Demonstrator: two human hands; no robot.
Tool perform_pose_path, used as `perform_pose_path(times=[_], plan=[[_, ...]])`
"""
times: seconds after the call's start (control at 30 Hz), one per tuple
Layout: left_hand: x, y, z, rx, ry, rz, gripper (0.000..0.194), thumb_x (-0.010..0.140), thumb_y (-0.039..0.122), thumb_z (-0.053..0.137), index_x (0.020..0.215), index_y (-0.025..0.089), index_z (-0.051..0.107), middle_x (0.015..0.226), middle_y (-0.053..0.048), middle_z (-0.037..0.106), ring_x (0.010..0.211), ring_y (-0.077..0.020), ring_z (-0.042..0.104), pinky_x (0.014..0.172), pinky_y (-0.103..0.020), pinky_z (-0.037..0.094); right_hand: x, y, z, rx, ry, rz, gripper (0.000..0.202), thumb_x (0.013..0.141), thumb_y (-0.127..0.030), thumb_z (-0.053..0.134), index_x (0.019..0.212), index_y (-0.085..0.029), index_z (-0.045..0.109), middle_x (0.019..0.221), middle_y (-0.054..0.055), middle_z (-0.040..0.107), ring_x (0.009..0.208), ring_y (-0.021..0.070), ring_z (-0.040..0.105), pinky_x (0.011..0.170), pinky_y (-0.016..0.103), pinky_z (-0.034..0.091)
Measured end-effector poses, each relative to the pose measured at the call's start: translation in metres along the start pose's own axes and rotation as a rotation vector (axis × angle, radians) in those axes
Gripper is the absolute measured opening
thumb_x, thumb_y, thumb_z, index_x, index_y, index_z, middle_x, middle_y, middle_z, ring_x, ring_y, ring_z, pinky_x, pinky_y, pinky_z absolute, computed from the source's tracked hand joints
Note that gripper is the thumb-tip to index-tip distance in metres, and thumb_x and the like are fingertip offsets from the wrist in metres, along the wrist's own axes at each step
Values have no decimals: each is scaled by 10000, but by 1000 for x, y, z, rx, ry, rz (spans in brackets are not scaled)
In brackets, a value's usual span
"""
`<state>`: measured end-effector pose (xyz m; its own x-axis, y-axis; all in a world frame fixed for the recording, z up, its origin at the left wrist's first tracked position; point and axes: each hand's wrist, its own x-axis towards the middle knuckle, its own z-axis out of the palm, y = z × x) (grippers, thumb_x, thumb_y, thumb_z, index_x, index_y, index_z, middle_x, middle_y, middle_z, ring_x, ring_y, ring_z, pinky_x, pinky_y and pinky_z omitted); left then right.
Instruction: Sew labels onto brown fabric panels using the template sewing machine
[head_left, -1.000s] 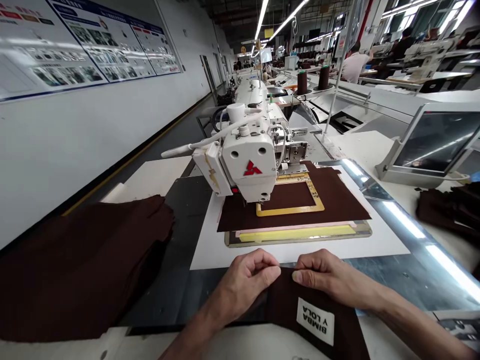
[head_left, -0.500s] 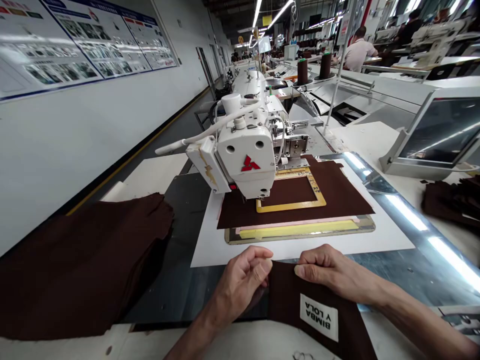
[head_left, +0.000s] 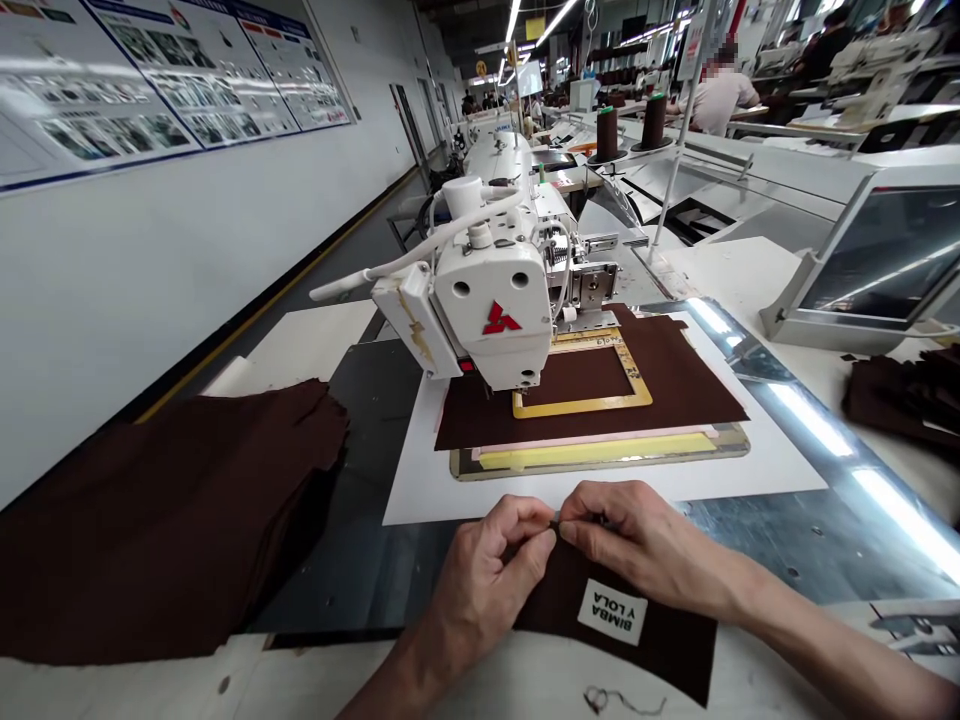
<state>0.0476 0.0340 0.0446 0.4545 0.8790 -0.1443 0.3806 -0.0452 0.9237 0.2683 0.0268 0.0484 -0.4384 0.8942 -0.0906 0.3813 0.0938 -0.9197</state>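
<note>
My left hand (head_left: 499,565) and my right hand (head_left: 641,535) meet at the upper edge of a dark brown fabric piece (head_left: 675,650). Both pinch that edge, fingertips nearly touching. A white label (head_left: 613,611) printed "BIMBA Y LOLA" lies on the fabric, upside down from here. Just beyond my hands stands a white sewing machine (head_left: 491,310) with a red emblem. Under its head a yellow frame (head_left: 585,408) rests on a larger brown fabric panel (head_left: 697,385). The fabric edge between my fingers is partly hidden.
A stack of brown fabric (head_left: 150,530) lies at the left. A screen (head_left: 885,255) stands on the right, near more brown pieces (head_left: 900,400). A loose thread (head_left: 622,700) lies on the near table edge. Farther back are thread cones (head_left: 607,135) and a seated person (head_left: 720,100).
My right hand has moved left, close to my left hand, and now pinches the fabric's edge beside it. The labelled piece has shifted left and up, uncovering more of the thread.
</note>
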Motion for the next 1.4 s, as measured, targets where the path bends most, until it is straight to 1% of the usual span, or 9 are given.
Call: perform_pose_path(times=[0.2,0.43,0.67,0.77,0.87,0.97,1.07,1.27,1.4], plan=[[-1,-3,1,74,31,22,191,976,342,566,1015,196,683,756,12,718,589,-107,557,554,-205,418,2,4,3,49,-9,34,144,990,-273,545,935,-204,660,743,-44,578,645,109,456,560,222,358],[-2,-9,8,227,100,171,129,984,245,548,1032,207,661,801,21,735,643,-106,633,624,-192,458,6,7,5,33,-15,-13,125,912,-182,533,874,-186,653,754,-32,585,662,116,465,591,227,369],[-2,-11,2,422,-14,267,167,1040,257,478,1022,208,637,727,28,627,598,-98,548,612,-223,389,7,12,4,119,-86,46,124,914,-175,529,819,-184,609,678,-57,502,615,100,391,530,221,300],[1,-9,-1,364,-80,212,214,1050,277,421,962,200,601,656,46,508,551,-96,445,577,-241,347,6,13,4,113,-84,49,131,936,-201,540,827,-178,609,683,-53,501,624,102,394,536,222,308],[3,-8,-2,159,-149,18,242,1035,334,451,884,195,578,615,65,418,520,-84,359,514,-230,291,5,12,1,138,-125,63,142,955,-243,555,852,-175,625,705,-47,522,630,104,408,539,222,322],[4,-7,-4,-128,-191,-170,262,1000,390,529,868,173,593,674,39,530,541,-77,433,503,-201,328,4,13,-3,221,-204,79,106,951,-227,556,923,-178,645,740,-43,558,643,107,440,561,222,352],[4,-7,-6,-269,-202,-201,286,983,412,556,920,147,644,741,-11,628,598,-101,530,530,-202,399,4,15,-6,267,-221,80,86,920,-177,562,919,-176,648,752,-44,576,661,107,465,583,222,366],[0,1,-10,-49,-204,-138,194,972,308,542,963,167,675,736,4,618,617,-104,490,543,-205,386,6,18,-5,240,-237,80,83,897,-160,574,905,-181,653,747,-53,566,660,106,443,571,229,352],[2,6,-10,110,-195,-93,131,939,297,608,876,190,650,714,40,581,622,-91,459,555,-199,355,6,18,-4,236,-250,100,77,905,-171,572,913,-187,648,746,-56,562,649,105,432,559,235,345]])
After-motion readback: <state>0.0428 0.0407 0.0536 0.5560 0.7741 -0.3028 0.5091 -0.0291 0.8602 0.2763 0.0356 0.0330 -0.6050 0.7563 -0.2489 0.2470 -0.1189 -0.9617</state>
